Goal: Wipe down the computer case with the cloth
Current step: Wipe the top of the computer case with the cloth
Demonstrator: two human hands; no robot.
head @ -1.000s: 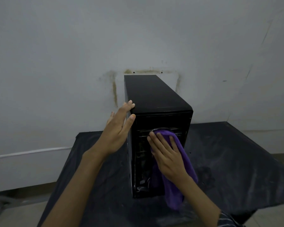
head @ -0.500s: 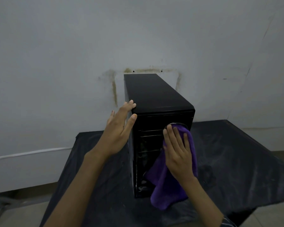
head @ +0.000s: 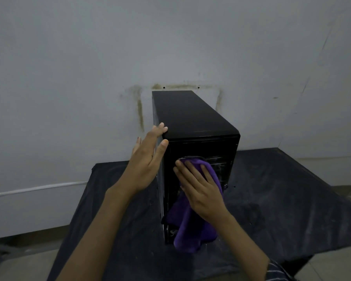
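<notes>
One tall black glossy computer case (head: pixel 193 118) stands upright at the centre of the frame on one table draped in dark, dusty fabric (head: pixel 282 189), its front panel facing the camera and its rear end close to the wall. One purple microfibre cloth (head: pixel 190 226) hangs down the lower half of that front panel, its loose end reaching almost to the tabletop. Two bare hands are at work. The right hand (head: pixel 201 189), in the lower centre, lies flat with straight fingers on the upper part of the cloth, pressing it against the panel's left-hand portion. The left hand (head: pixel 148 159), just left of centre, is spread open with straight fingers against the case's upper left front corner, fingertips touching the top edge and thumb resting on the front edge.

Behind the case, a pale grey wall (head: pixel 89 67) fills the upper frame and carries brown stain lines (head: pixel 140 112) tracing a rectangle above and beside the case. A white horizontal strip (head: pixel 37 188) runs along the wall at the middle left. A striped sleeve edge (head: pixel 280 270) shows at the lower right.

The right forearm and the cloth hide most of the panel's lower middle. Bare tabletop lies open on both sides of the case, wider at the right, where the table's far corner nears the wall; the table's front edge drops to pale floor (head: pixel 336 266) at the lower corners.
</notes>
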